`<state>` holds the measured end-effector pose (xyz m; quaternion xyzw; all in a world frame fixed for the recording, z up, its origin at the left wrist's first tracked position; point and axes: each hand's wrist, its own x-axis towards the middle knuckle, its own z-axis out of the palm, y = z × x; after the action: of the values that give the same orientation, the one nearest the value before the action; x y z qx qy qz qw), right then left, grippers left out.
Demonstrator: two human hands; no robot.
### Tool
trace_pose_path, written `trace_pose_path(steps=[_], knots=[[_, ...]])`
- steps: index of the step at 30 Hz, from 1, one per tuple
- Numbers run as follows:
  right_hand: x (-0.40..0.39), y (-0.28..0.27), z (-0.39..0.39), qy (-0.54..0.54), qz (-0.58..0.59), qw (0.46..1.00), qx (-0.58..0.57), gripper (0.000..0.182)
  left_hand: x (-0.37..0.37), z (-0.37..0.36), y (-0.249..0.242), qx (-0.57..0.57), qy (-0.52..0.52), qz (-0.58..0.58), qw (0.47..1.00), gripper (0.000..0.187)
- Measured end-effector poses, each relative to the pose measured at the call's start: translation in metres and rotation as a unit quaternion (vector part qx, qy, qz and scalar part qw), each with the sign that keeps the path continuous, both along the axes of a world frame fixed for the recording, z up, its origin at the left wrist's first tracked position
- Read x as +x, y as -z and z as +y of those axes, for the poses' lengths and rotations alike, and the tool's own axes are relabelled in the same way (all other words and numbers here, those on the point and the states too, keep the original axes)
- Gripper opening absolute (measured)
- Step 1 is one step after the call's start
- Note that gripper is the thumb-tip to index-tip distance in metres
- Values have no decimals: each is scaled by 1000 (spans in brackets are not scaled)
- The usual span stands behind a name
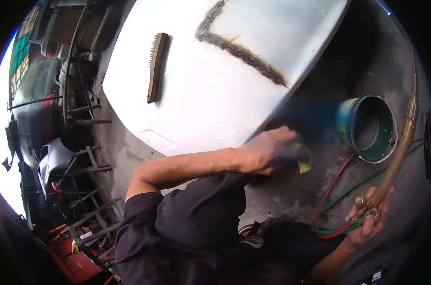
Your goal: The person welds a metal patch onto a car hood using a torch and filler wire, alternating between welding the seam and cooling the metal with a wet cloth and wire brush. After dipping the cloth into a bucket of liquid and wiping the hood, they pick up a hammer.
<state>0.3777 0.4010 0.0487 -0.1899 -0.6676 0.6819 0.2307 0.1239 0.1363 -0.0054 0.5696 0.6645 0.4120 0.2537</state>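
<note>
My left hand (pixel 275 149) reaches across from the left, just off the near edge of a white metal panel (pixel 215 109). Its fingers are closed, and a blurred yellow-green thing (pixel 305 159) shows at them; I cannot make out what it is. At the lower right, my right hand (pixel 367 223) is wrapped round the valve end of a brass torch (pixel 400 147), whose long tube points up. Red (pixel 336 180) and green (pixel 351 191) hoses run near this hand. A rough, dark, scorched seam (pixel 244 54) crosses the panel.
A wooden-handled wire brush (pixel 157 69) lies on the panel. Right of the panel, a green bucket (pixel 354 124) is on the grey floor (pixel 282 202). Black metal frames (pixel 94 228) and a red surface (pixel 77 261) are at the left.
</note>
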Motion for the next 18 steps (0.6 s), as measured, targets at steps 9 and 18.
trace_pose_path(steps=[9,18], knots=[[10,1,1,4,1,1000,-3,79,-39,-5,-2,8,-210,56,976,24],[11,-4,0,25,-14,1000,3,80,-79,6,13,14,-279,273,921,31]])
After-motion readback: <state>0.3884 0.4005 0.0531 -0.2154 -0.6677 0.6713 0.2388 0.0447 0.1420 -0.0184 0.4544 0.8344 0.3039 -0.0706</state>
